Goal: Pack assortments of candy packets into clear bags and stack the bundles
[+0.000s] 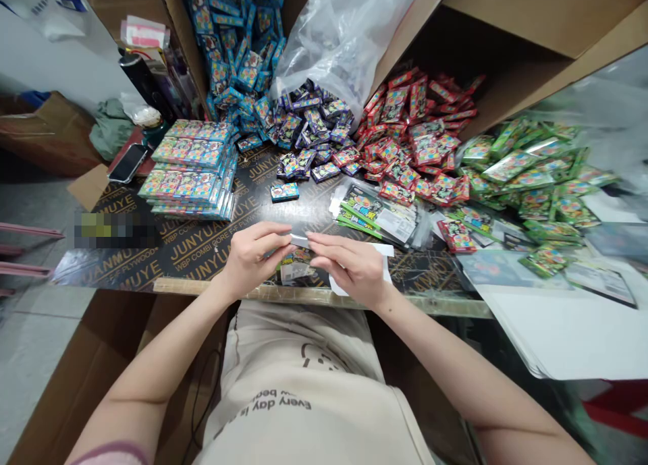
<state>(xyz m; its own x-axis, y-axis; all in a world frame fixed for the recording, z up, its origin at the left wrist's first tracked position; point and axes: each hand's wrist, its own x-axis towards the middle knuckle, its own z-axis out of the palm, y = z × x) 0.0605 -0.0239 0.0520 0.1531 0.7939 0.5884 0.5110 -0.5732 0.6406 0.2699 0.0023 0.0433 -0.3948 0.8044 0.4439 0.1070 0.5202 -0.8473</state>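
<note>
My left hand point(256, 254) and my right hand point(352, 266) are close together above the front edge of the table. Between their fingertips runs a narrow whitish strip point(300, 240), pinched at both ends; its exact kind is too small to make out. Under the fingers lies a printed packet point(296, 268), partly covered by the hands. A white sheet of paper point(340, 284) pokes out beneath my right hand. Just beyond the hands sits a single small blue box point(284, 192). Flat green-and-black printed packets point(377, 212) rest ahead of my right hand.
Stacks of wrapped boxes point(190, 171) stand at left, beside a phone point(128, 163). Across the back are heaps of blue boxes point(248, 67), purple boxes point(314, 124) and red boxes point(415, 134). Green packets point(536, 168) pile up at right, near white sheets point(572, 337).
</note>
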